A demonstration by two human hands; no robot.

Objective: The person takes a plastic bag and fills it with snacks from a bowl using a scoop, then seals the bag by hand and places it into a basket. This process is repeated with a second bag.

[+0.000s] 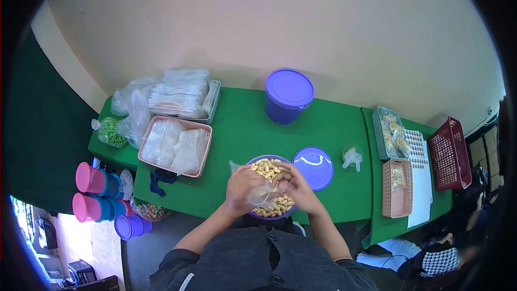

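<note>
A purple tub (267,217) full of pale, curved snack pieces (282,205) stands at the table's front edge, right before me. My left hand (240,187) is over its left side, closed on a clear plastic bag (262,195) that hangs over the snacks. Over the tub's right side, my right hand (298,187) has its fingers curled in close to the bag; whatever lies between them is hidden. A round purple lid (313,168) lies flat on the table beside my right hand.
Behind stands a lidded purple tub (290,97). Plastic bags fill a pink basket (202,168) and a grey tray (215,102) at left. A transparent container (353,157) sits right of the lid. Farther right are a tan basket (397,205) and a maroon basket (451,153).
</note>
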